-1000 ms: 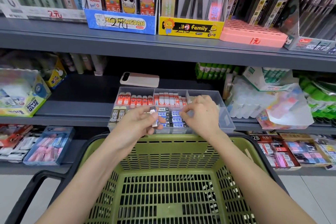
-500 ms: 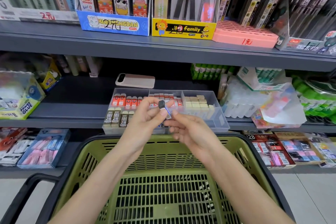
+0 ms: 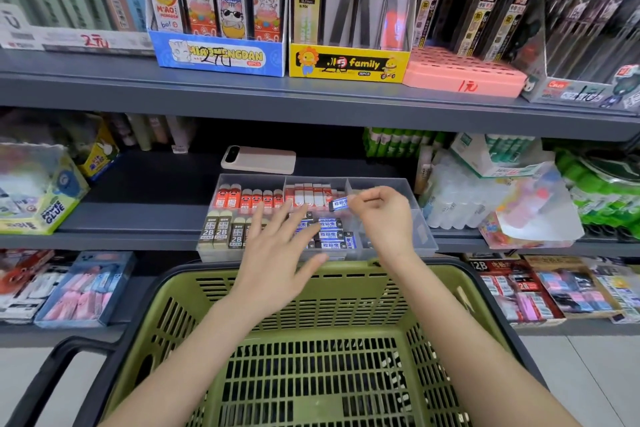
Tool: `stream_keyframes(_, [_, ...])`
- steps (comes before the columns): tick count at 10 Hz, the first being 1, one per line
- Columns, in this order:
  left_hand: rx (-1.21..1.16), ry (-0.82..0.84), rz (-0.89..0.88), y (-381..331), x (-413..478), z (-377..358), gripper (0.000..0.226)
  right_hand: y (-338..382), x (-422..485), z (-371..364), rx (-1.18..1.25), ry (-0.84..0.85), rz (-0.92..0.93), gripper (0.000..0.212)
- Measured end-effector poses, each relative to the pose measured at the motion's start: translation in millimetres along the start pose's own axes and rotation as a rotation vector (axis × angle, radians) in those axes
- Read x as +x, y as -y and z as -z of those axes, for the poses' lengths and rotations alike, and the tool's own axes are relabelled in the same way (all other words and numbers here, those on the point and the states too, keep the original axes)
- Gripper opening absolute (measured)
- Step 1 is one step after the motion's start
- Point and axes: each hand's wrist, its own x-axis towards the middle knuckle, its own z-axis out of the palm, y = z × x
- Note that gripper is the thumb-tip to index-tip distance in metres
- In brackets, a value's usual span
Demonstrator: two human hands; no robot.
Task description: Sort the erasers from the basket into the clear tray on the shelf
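The blue eraser (image 3: 338,203) is pinched in the fingertips of the right hand (image 3: 384,218), just above the far part of the clear tray (image 3: 423,232) on the shelf (image 3: 138,215). To its left, the left hand (image 3: 277,263) holds nothing. Its fingers are straight and spread wide over the tray's near side. The green basket (image 3: 346,291) sits nearer, under both arms.

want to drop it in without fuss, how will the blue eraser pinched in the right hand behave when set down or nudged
Probably light: the right hand pinches the blue eraser by one end alone. Its flat-sided block shape should lie still, not roll. The sleeve looks smooth, so it may slide against neighbours in the clear tray.
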Motion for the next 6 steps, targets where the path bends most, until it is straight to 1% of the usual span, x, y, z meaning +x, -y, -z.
stream_keyframes(1, [0.067,0.052,0.008,-0.9,0.9,-2.1,0.058,-2.3,-1.0,-13.3,-0.221,-0.035,0.109,0.012])
stream_keyframes(2, [0.098,0.078,0.011,0.1,1.1,-3.9,0.061,-6.8,-3.5,-22.6,-0.330,-0.069,0.148,0.013])
stream_keyframes(3, [0.097,0.074,0.012,0.3,1.2,-4.8,0.055,-10.2,-5.2,-29.6,-0.465,-0.137,0.258,0.015])
stream_keyframes(4, [0.079,0.064,0.008,0.1,1.4,-4.4,0.055,-16.8,-4.0,-32.6,-0.622,-0.218,0.361,0.019])
stream_keyframes(5, [0.067,0.051,0.000,0.6,0.8,-5.6,0.051,-20.8,-2.4,-30.8,-0.684,-0.190,0.364,0.023])
stream_keyframes(6, [0.027,0.042,0.036,3.3,2.3,-7.3,0.048,-18.3,-3.9,-21.0,-0.662,-0.191,0.391,0.025])
